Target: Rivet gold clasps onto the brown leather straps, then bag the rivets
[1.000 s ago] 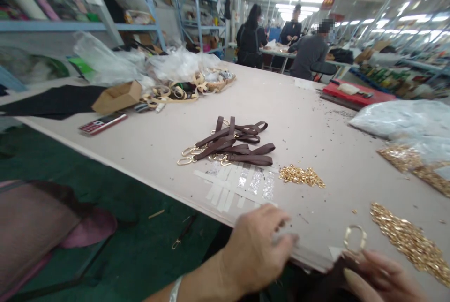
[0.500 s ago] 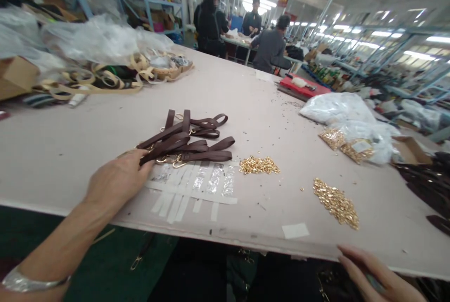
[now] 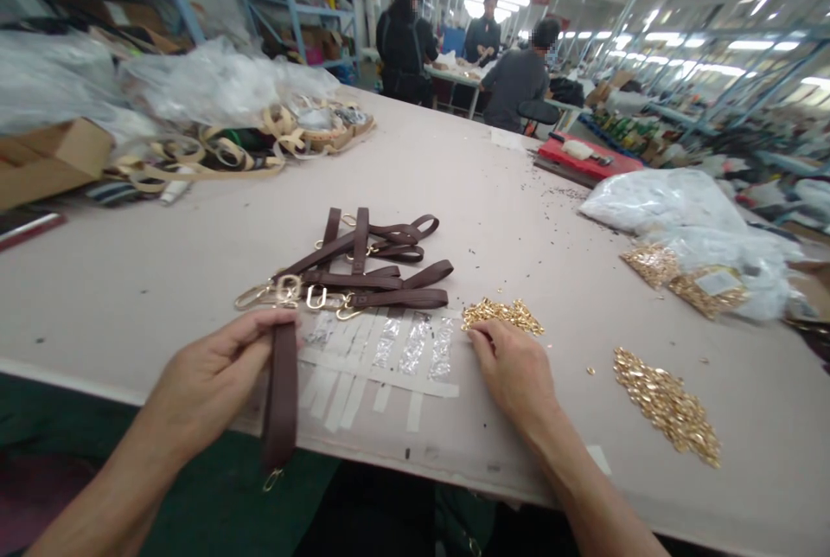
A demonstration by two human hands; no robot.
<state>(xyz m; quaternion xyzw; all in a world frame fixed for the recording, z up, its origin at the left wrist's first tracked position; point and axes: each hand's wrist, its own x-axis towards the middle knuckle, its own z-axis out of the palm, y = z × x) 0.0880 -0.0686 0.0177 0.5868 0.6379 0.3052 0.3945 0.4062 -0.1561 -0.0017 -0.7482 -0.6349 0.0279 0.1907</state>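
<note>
My left hand (image 3: 224,371) is closed on a dark brown strap (image 3: 283,401), gripping its upper end just below a gold metal buckle (image 3: 289,289). The strap hangs down past the table's front edge, with a gold clasp (image 3: 272,479) at its lower end. Beyond that hand lies a heap of brown straps (image 3: 389,276) with gold hooks and rings. My right hand (image 3: 512,367) reaches the near left edge of a pile of small gold metal pieces (image 3: 509,313). Its thumb and fingertips are pinched together there; whatever is between them is hidden.
Taped clear plastic strips (image 3: 415,345) cover the tabletop between my hands. A second gold pile (image 3: 667,401) lies at right, below plastic bags (image 3: 680,211) and a red board (image 3: 590,157). Beige webbing (image 3: 213,163) and a cardboard box (image 3: 58,159) are at left. Several people work behind.
My left hand has drawn one strap off the heap toward the table's front edge. My right hand has come up from below the edge to the nearer gold pile.
</note>
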